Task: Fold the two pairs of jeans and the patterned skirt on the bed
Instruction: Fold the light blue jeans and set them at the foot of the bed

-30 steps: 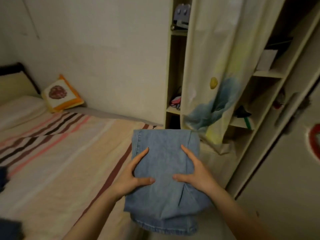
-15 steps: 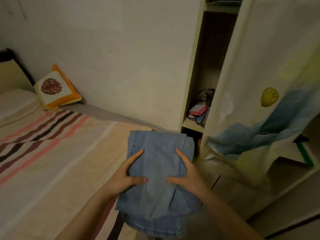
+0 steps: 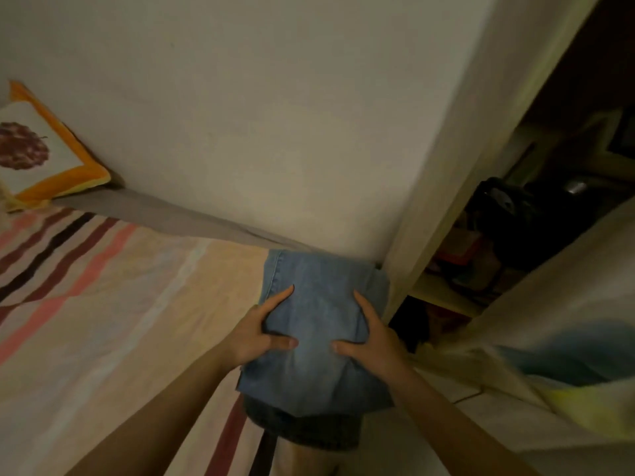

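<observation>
A folded pair of light blue jeans is held between my two hands over the bed's right corner, close to the wall. My left hand grips its left side, thumb and forefinger spread on top. My right hand grips the right side the same way. The other fingers are hidden under the cloth. The bundle's lower layers hang in shadow toward me. The second pair of jeans and the patterned skirt are out of view.
The bed has a striped cream, pink and brown sheet. An orange-edged cushion leans on the wall at far left. A wardrobe frame with cluttered shelves stands right of the jeans, with a pale painted curtain hanging beside it.
Both hands have carried the folded jeans forward toward the wall and wardrobe corner, and the view has closed in. The grip is unchanged.
</observation>
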`<action>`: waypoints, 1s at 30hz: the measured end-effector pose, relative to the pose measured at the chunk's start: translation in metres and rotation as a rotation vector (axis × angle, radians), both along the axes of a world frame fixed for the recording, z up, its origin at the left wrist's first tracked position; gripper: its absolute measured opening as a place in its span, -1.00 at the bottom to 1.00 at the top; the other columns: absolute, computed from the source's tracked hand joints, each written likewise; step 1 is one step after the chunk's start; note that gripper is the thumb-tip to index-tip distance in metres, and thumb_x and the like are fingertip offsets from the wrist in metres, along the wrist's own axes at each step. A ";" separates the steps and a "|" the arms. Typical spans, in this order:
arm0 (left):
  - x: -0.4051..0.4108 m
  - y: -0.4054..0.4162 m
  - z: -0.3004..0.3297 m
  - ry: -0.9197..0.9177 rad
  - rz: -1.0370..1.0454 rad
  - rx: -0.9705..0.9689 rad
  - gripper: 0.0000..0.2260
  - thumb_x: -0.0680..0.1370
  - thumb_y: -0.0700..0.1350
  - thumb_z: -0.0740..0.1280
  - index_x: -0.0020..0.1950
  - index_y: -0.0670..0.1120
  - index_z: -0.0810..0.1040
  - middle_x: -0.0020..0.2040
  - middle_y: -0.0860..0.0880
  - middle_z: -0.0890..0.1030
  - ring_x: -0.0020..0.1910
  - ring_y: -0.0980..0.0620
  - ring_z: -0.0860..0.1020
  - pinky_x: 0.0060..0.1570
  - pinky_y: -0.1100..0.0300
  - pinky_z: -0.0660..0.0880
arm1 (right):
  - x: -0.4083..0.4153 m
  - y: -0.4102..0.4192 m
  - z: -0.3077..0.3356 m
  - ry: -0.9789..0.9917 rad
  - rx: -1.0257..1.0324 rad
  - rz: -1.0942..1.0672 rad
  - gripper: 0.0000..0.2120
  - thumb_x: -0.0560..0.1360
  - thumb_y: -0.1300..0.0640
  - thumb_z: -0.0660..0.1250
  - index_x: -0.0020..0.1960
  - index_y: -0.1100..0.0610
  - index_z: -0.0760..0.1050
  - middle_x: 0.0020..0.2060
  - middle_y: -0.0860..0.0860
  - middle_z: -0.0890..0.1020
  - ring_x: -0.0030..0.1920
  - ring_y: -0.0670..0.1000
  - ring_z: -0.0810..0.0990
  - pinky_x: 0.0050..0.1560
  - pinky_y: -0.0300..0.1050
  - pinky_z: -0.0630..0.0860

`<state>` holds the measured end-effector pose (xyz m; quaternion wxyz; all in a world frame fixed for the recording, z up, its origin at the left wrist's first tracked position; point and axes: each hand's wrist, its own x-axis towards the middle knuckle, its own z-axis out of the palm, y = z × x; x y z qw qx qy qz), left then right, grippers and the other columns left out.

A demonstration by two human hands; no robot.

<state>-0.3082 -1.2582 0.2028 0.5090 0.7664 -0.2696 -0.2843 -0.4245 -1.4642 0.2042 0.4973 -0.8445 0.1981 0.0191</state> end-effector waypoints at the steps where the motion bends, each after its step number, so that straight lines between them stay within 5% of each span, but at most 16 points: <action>1: 0.015 -0.003 -0.007 -0.010 -0.010 0.022 -0.18 0.37 -0.19 0.51 0.29 0.52 0.16 0.22 0.35 0.30 0.07 0.60 0.34 -0.04 0.63 0.33 | 0.013 -0.002 -0.006 0.004 0.012 -0.003 -0.03 0.30 -0.08 0.52 0.50 -0.16 -0.03 0.49 -0.02 0.17 0.47 0.08 0.17 0.41 -0.01 0.21; 5: 0.081 -0.021 -0.042 -0.014 -0.021 0.151 -0.16 0.34 0.02 0.53 0.39 0.45 0.07 0.34 0.06 0.34 0.29 0.06 0.38 0.20 0.40 0.38 | 0.075 -0.015 -0.037 0.036 0.033 -0.050 0.09 0.10 -0.30 0.46 0.50 -0.12 0.02 0.48 0.02 0.20 0.46 0.08 0.21 0.40 0.02 0.28; 7: 0.118 -0.031 -0.067 -0.016 -0.020 0.225 -0.17 0.27 0.23 0.47 0.38 0.48 0.03 0.37 -0.07 0.30 0.31 -0.09 0.37 0.32 0.05 0.38 | 0.110 -0.025 -0.054 0.060 0.059 -0.074 0.02 0.22 -0.09 0.55 0.51 -0.08 0.03 0.48 0.03 0.21 0.45 0.09 0.22 0.40 -0.01 0.27; 9: 0.152 -0.046 -0.089 0.007 -0.024 0.286 -0.18 0.26 0.26 0.45 0.38 0.48 0.03 0.34 -0.09 0.29 0.27 -0.14 0.38 0.32 -0.09 0.36 | 0.141 -0.036 -0.076 0.082 0.073 -0.118 -0.05 0.30 0.08 0.56 0.51 -0.06 0.05 0.46 0.04 0.24 0.44 0.09 0.24 0.39 -0.02 0.28; 13: 0.203 -0.085 -0.129 0.034 -0.054 0.350 -0.25 0.41 0.07 0.46 0.33 0.48 0.01 0.28 -0.10 0.27 0.25 -0.16 0.34 0.34 -0.05 0.33 | 0.190 -0.057 -0.121 0.145 0.030 -0.238 -0.05 0.27 0.07 0.57 0.49 -0.10 0.09 0.45 0.10 0.26 0.42 0.15 0.26 0.41 0.13 0.27; 24: 0.295 -0.165 -0.247 0.210 -0.189 0.226 -0.22 0.42 -0.06 0.47 0.42 0.34 0.06 0.49 -0.03 0.16 0.41 -0.09 0.27 0.36 0.02 0.32 | 0.274 -0.114 -0.225 0.365 -0.108 -0.428 -0.10 0.32 0.10 0.53 0.51 -0.07 0.09 0.43 0.13 0.27 0.41 0.15 0.26 0.39 -0.04 0.24; 30: 0.293 -0.166 -0.311 0.206 -0.188 0.314 -0.20 0.41 0.12 0.43 0.47 0.29 -0.02 0.52 -0.09 0.06 0.48 -0.15 0.13 0.42 -0.01 0.17 | 0.278 -0.114 -0.285 0.440 -0.159 -0.329 -0.04 0.33 -0.03 0.50 0.51 -0.14 -0.06 0.51 0.13 0.12 0.49 0.13 0.13 0.47 0.10 0.13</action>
